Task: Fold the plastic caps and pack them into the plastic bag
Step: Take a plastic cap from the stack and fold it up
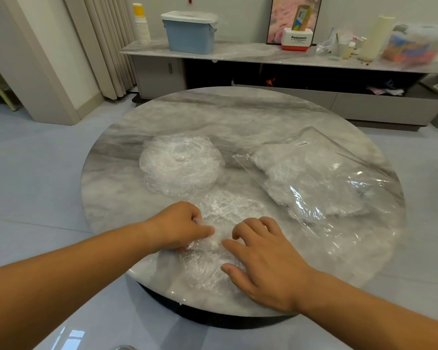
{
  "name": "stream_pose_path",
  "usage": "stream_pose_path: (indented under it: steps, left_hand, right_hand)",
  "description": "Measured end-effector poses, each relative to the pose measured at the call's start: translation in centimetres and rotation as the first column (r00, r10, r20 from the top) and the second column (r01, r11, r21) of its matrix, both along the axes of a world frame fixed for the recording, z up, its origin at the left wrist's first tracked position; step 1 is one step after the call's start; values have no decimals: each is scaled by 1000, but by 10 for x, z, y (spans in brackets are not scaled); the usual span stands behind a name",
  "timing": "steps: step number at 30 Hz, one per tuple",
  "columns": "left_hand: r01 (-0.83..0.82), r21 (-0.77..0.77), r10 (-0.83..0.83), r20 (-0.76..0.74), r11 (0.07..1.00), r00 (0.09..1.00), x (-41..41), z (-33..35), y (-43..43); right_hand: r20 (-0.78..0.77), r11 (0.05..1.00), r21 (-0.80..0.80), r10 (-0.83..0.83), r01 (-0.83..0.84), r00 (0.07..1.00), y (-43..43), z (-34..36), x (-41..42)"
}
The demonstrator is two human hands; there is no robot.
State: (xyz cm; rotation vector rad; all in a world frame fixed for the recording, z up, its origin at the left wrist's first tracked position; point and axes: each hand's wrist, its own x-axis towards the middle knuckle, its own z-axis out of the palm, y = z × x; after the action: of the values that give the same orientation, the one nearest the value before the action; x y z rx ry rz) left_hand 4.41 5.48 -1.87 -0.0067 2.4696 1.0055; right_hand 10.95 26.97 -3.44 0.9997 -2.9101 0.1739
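**Surface.** Round table [238, 117] with a grey-white marble-look top and a dark base, standing on a pale glossy floor [36, 173].

**At the table's near edge.** One plastic cap [228, 205] of clear crinkled film, spread flat.
- Left hand [180, 226]: on the near-left of the table, fingers curled, thumb and fingers pinching a gathered bit of the cap's film.
- Right hand [261, 258]: on the near-right of the table, fingers spread and slightly bent, tips pressing the film onto the tabletop.

**Left of the table's centre.** Pile of caps [181, 165], round and nested.

**On the table's right half.** Plastic bag [326, 178], clear and lying flat, with crumpled caps inside and a white label near its far corner.

**Beyond the table, along the wall.** Low sideboard [238, 53] bearing:
- a stack of paper cups [142, 26]
- a blue tub [190, 34] with film over its top
- a red-and-white box [296, 40] marked Panasonic

**Beyond the table to the left.** A pleated curtain [106, 46].

**Hard to make out.**
- The sideboard's right end is blurred.
- The caps in the pile and the bag cannot be counted.
- Whether the pile touches the spread cap cannot be told.
- The label text is unreadable.
- Both forearms are cut off at the frame's edge.
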Motion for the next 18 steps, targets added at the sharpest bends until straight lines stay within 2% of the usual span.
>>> stream_pose_path:
  steps: [2, 6, 9, 12, 18]
  left_hand:
    - [-43, 81, 39, 53, 996, 998, 2, 1, 3]
    - [-159, 276, 111, 183, 948, 977, 6, 3, 8]
    - [-243, 427, 129, 279, 871, 952, 6, 3, 9]
    - [-285, 560, 107, 328, 778, 939, 6, 6, 12]
    - [-283, 592, 81, 343, 754, 936, 9, 7, 19]
  right_hand:
    - [6, 1000, -9, 6, -6, 1000, -4, 3, 2]
    - [129, 998, -37, 62, -58, 990, -7, 1, 3]
    - [206, 991, -107, 98, -77, 974, -3, -4, 0]
    - [191, 990, -123, 94, -71, 977, -1, -7, -1]
    - [233, 988, -141, 96, -64, 968, 7, -5, 9]
